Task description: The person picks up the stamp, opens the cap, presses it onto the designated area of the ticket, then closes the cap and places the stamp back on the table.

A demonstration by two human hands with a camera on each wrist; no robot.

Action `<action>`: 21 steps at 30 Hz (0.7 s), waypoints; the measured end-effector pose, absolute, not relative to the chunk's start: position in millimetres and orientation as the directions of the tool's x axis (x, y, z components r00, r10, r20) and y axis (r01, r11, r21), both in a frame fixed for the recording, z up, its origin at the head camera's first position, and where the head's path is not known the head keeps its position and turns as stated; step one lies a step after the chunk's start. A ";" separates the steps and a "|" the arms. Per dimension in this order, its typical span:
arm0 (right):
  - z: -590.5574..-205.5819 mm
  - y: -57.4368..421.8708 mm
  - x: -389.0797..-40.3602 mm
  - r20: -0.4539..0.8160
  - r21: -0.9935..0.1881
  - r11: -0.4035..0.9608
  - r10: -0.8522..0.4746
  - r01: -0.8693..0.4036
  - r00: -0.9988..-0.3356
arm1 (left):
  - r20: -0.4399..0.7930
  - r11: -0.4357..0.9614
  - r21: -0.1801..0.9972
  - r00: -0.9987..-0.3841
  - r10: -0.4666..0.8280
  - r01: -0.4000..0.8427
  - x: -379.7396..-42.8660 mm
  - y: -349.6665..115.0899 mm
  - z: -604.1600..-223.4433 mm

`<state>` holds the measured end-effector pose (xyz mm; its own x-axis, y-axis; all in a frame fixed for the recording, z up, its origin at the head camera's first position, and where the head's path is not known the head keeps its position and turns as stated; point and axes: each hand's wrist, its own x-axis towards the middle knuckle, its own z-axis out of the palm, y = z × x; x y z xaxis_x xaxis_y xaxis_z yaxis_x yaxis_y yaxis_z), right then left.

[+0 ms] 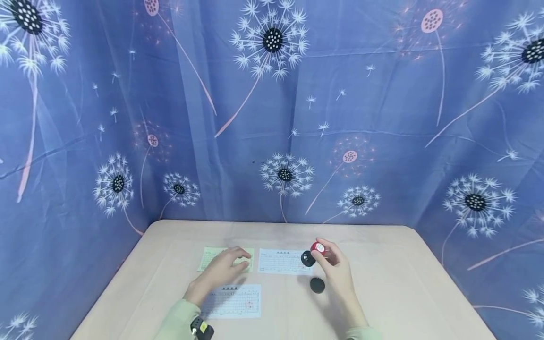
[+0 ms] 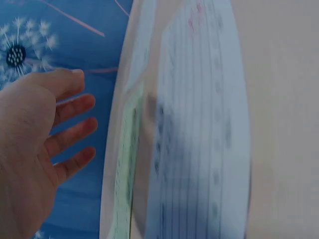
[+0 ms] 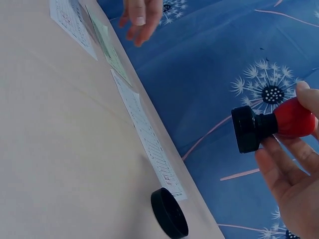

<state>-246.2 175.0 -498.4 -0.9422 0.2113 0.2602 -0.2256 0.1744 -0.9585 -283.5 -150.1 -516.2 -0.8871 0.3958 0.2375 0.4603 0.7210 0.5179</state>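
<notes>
My right hand (image 1: 341, 274) grips a rubber stamp by its red knob (image 3: 295, 118); the stamp's black base (image 1: 308, 258) points to the left, raised above the table. Below it lies the round black stamp cap (image 1: 317, 285), hollow side up in the right wrist view. My left hand (image 1: 224, 268) hovers over the green slip (image 1: 207, 257) with its fingers relaxed and apart, holding nothing. A white printed form (image 1: 278, 262) with a red stamp mark lies near the right hand. Another white form (image 1: 238, 304), also red-marked, lies nearer me by the left wrist.
The papers lie on a beige tabletop (image 1: 382, 264) with rounded far corners. Blue dandelion-print cloth (image 1: 238, 189) hangs along its back and both sides. A black strap device (image 1: 202, 328) is on my left wrist.
</notes>
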 end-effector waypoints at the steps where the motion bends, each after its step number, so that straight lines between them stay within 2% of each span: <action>1: -498.5 175.4 -246.4 0.258 -0.960 0.169 0.213 -0.224 -0.942 | 0.243 0.709 0.520 -0.878 0.412 0.476 -283.3 -146.1 -515.5; 5: -498.0 177.8 -246.4 0.260 -0.960 0.162 0.213 -0.228 -0.942 | 0.269 0.670 0.542 -0.860 0.434 0.508 -283.3 -130.0 -516.0; 10: -496.9 180.7 -246.2 0.269 -0.957 0.169 0.221 -0.235 -0.938 | 0.261 0.637 0.592 -0.866 0.427 0.493 -281.1 -111.6 -519.4; 21: -497.5 183.4 -247.2 0.279 -0.952 0.191 0.231 -0.238 -0.932 | 0.287 0.618 0.565 -0.833 0.474 0.547 -279.2 -73.7 -525.9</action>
